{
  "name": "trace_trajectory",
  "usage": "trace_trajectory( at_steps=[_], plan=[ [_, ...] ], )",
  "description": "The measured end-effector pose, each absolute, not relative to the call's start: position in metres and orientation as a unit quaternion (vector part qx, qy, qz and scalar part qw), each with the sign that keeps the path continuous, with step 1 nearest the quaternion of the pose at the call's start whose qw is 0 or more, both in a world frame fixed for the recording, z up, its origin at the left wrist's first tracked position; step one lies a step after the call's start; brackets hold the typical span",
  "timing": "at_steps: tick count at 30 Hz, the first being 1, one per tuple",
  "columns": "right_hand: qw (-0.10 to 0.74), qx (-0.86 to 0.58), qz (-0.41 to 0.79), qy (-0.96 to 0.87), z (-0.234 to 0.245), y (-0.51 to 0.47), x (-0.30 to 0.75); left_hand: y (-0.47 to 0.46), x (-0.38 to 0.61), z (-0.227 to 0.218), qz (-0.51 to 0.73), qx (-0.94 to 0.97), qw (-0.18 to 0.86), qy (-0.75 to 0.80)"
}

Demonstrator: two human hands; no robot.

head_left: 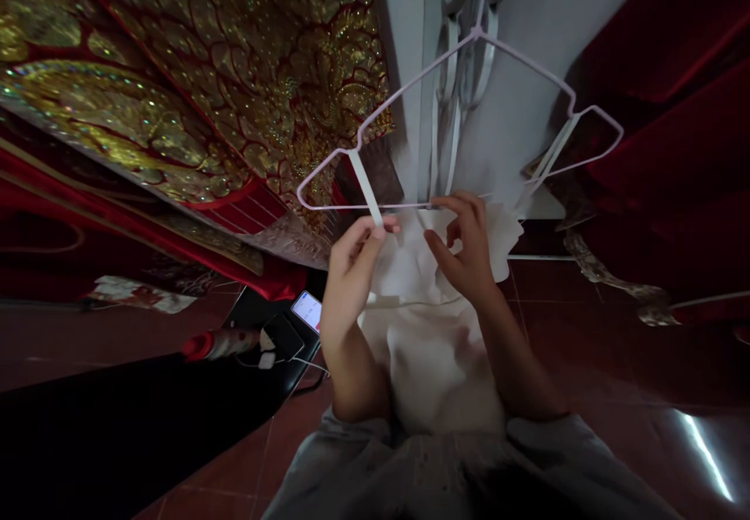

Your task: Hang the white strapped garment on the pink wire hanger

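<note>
A pale pink hanger (419,83) hangs by its hook from a metal rack. From it a white garment (439,348) hangs down, with a white strap on each side. My left hand (355,270) pinches the left strap (366,188) just below the hanger's bottom bar. The right strap (556,149) passes over the hanger's other shoulder. My right hand (466,251) is at the garment's top edge, with thumb and forefinger apart. Its fingertips are near the bottom bar; whether they touch it I cannot tell.
Gold-sequined red clothing (234,75) hangs close on the left, and dark red fabric (673,153) on the right. Behind the hanger stands a metal rack with loops (448,59). A black bench (146,418) at lower left bears a lit phone (306,311) and a red-capped bottle (223,343).
</note>
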State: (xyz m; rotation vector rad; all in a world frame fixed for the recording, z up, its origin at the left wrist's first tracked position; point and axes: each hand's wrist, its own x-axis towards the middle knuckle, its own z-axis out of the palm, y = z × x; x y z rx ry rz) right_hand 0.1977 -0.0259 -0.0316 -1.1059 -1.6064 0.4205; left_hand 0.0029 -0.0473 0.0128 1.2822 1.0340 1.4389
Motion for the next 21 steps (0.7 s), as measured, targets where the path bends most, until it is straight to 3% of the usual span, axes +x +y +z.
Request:
trace_trajectory(
  at_steps=[5,10,14,18,21],
  plan=[
    [0.535,-0.459,0.171,-0.688,-0.032,-0.022,0.202,-0.049,-0.029,0.048,0.686,0.437,0.521,0.258],
    [0.518,-0.472,0.158,-0.696,-0.028,-0.034,0.217,-0.036,-0.049,0.023,0.791,0.328,0.412,0.311],
    [0.519,-0.465,0.147,-0.702,-0.021,-0.044,0.217,-0.032,-0.02,0.004,0.758,0.308,0.423,0.389],
    [0.505,-0.453,0.161,-0.717,-0.018,-0.047,0.214,-0.031,0.013,0.009,0.745,0.348,0.469,0.322],
    [0.621,-0.441,0.079,-0.643,-0.021,-0.042,0.225,-0.029,0.021,0.012,0.763,0.349,0.446,0.312]
  ],
)
